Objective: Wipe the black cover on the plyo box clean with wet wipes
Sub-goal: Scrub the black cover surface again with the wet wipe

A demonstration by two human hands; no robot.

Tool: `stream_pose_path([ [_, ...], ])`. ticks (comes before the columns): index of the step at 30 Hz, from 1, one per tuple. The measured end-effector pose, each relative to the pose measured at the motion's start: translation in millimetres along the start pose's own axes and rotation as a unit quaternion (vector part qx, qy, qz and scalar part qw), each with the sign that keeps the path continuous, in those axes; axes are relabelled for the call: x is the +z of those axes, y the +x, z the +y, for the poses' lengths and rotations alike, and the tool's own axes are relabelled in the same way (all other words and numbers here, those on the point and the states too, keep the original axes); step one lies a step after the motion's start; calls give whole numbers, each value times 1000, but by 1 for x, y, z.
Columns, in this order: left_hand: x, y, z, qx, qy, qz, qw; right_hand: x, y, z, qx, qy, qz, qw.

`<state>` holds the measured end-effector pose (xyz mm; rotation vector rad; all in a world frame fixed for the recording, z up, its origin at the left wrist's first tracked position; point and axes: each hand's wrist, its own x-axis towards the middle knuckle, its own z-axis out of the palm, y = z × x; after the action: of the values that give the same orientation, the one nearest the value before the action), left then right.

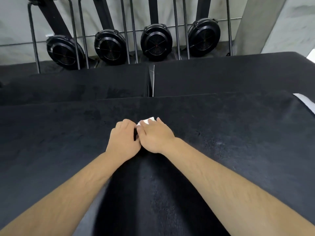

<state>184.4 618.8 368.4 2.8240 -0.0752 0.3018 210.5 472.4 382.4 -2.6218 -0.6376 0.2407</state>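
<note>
The black cover (221, 142) of the plyo box fills the lower part of the head view, scuffed and dusty in places. A small white wet wipe (148, 120) lies on it near the middle, mostly hidden under my right hand (154, 136), whose fingers lie over it and press it down. My left hand (123, 140) sits right beside, touching the right hand, with curled fingers at the wipe's left edge. Whether the left fingers pinch the wipe is hidden.
Two more black-covered boxes (76, 87) (230, 74) stand behind, with a narrow gap (151, 82) between them. Beyond them several black fan-wheel machines (156, 42) lean in a metal rack against a pale wall. A white patch (305, 102) shows at the cover's right edge.
</note>
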Motion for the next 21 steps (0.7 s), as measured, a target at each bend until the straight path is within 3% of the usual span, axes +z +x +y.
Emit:
stream_pose_path([
  [2,-1,-27,-6,13,20,-5,1000,6,-11,1,-18,-33,-15,999],
  [8,7,-50,-8,-10,0,-35,999,-3,3,13,34,-55,-27,998],
  [16,10,-52,-10,-16,6,-37,999,17,-38,-5,-14,-47,-2,999],
  [21,7,-51,-8,-14,2,-39,999,4,-21,6,29,-13,-24,999],
])
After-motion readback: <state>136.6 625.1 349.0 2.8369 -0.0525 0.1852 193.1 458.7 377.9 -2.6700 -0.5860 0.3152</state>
